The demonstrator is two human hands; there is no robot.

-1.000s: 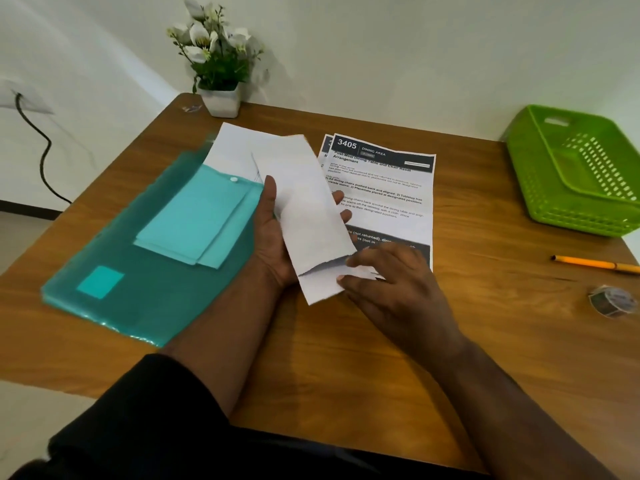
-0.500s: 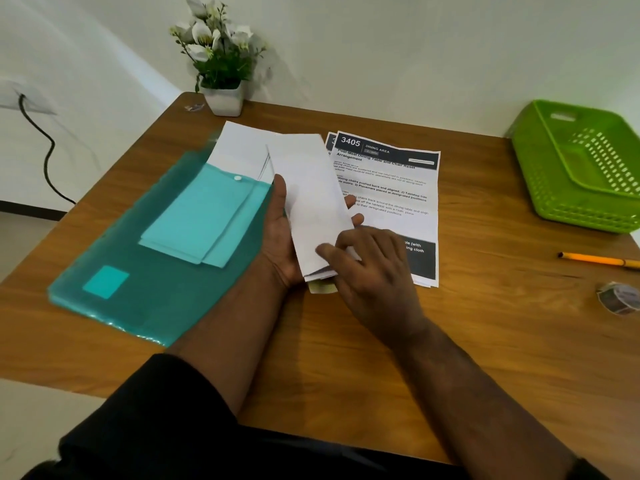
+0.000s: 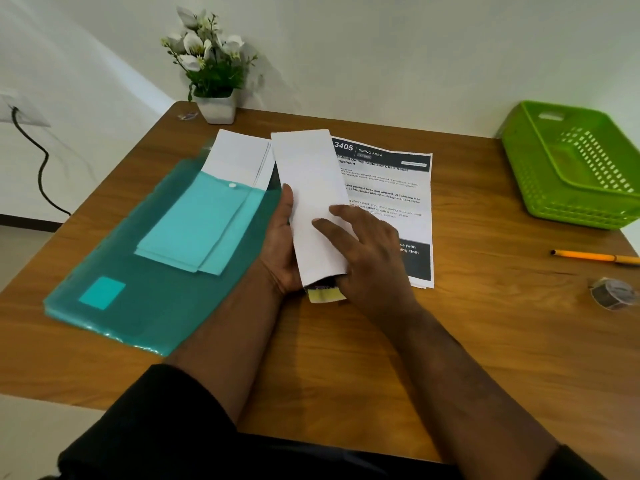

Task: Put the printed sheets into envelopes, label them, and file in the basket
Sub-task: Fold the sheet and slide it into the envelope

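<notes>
- Head view: the left hand (image 3: 282, 251) gripped a long white envelope (image 3: 311, 202) from beneath, thumb up along its left edge, holding it above the wooden table (image 3: 346, 358) with its open end nearest the person.
- The right hand (image 3: 367, 258) lay flat on the face of the envelope, fingers straight and spread, pressing the paper; it was not curled round anything.
- At the envelope's near mouth a folded printed sheet with a yellowish strip (image 3: 325, 294) protruded slightly.
- A stack of printed sheets (image 3: 391, 188), headed "3405 DINING AREA", lay on the table beneath and to the right of the hands.
- A teal plastic folder (image 3: 145, 271) lay on the left, with more white envelopes (image 3: 239, 157) projecting from its far edge.
- The green basket (image 3: 568, 209) stood at the far right, well apart from the envelope; nothing could be seen inside it.
- An orange pencil (image 3: 595, 257) and a tape roll (image 3: 613, 293) lay at the right edge, nearer than the basket.
- A potted white-flowered plant (image 3: 211, 71) stood at the far edge.
</notes>
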